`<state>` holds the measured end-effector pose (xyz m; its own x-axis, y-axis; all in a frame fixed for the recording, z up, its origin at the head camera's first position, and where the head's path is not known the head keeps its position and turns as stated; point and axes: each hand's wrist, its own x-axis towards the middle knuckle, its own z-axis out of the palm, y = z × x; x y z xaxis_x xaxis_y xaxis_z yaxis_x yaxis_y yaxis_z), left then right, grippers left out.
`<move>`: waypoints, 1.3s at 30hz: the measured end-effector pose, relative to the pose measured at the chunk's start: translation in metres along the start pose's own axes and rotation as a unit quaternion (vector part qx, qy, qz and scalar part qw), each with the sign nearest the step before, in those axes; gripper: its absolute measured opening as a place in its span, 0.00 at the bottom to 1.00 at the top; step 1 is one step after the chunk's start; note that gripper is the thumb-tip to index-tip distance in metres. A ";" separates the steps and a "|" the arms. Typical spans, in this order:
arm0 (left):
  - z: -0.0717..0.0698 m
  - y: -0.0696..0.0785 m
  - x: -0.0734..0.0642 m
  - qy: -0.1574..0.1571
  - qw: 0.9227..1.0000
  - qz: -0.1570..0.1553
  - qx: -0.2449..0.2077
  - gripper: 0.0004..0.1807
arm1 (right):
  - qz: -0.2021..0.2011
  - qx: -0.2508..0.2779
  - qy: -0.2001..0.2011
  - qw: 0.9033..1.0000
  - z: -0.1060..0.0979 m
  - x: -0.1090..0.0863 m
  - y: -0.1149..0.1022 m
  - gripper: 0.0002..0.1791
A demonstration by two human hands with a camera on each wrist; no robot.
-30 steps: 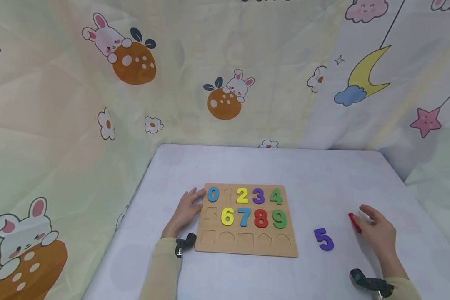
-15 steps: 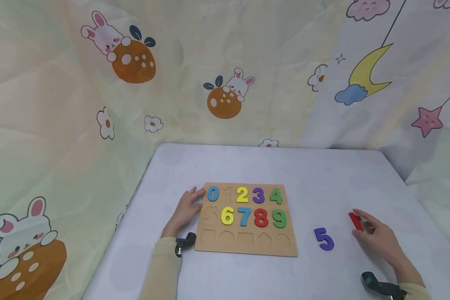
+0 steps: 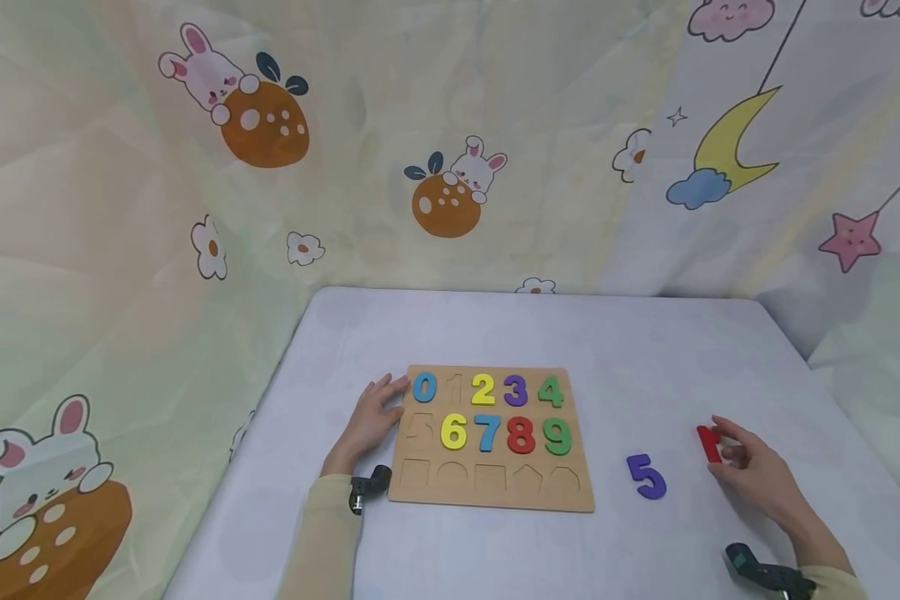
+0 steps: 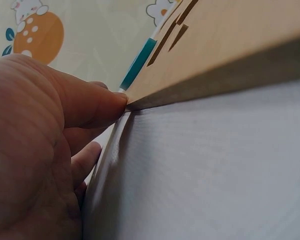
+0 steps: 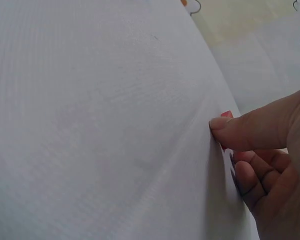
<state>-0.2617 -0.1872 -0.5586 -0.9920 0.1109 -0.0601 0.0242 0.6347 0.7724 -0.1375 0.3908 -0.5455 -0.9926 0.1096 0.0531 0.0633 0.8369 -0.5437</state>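
A wooden number board [image 3: 487, 498] lies flat on the table, with coloured digits 0, 2, 3, 4, 6, 7, 8 and 9 in its slots. The 1 and 5 slots show bare wood. My left hand [image 3: 369, 415] rests against the board's left edge, its fingertips near the blue 0 [image 3: 424, 387]; the left wrist view has the thumb right at the board's edge. Out to the right, my right hand [image 3: 757, 477] pinches a red number 1 [image 3: 708, 443] between thumb and fingers, mostly covered by the thumb in the right wrist view. A purple number 5 [image 3: 647, 477] lies between board and right hand.
The table [image 3: 645, 342] has a white cover and stands before a printed cloth backdrop [image 3: 555, 167]. Along the board's bottom row run several shape outlines. Each wrist carries a small dark camera, such as the right wrist camera [image 3: 765, 573].
My right hand has shifted slightly right and turned, so more of the red number 1 shows between thumb and fingers. The left hand and the board have stayed put.
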 end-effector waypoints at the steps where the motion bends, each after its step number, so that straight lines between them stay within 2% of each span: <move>1: 0.000 0.000 0.000 0.000 1.000 0.000 0.001 0.27 | 0.002 0.000 0.006 1.000 0.001 0.000 0.001 0.41; 10: 0.000 0.001 -0.001 0.000 1.000 0.000 0.002 0.27 | 0.042 0.005 0.015 0.999 0.004 0.002 -0.001 0.42; 20: -0.005 0.001 0.000 -0.002 1.000 -0.012 -0.009 0.28 | 0.021 0.005 0.025 0.999 0.005 0.009 -0.007 0.43; 39: -0.001 0.000 -0.001 -0.003 1.000 0.003 -0.008 0.27 | 0.037 0.016 0.061 0.997 0.015 0.003 -0.010 0.41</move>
<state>-0.2612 -0.1883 -0.5582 -0.9909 0.1205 -0.0592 0.0288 0.6212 0.7831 -0.1426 0.3748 -0.5529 -0.9653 0.2361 0.1117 0.1308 0.8071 -0.5757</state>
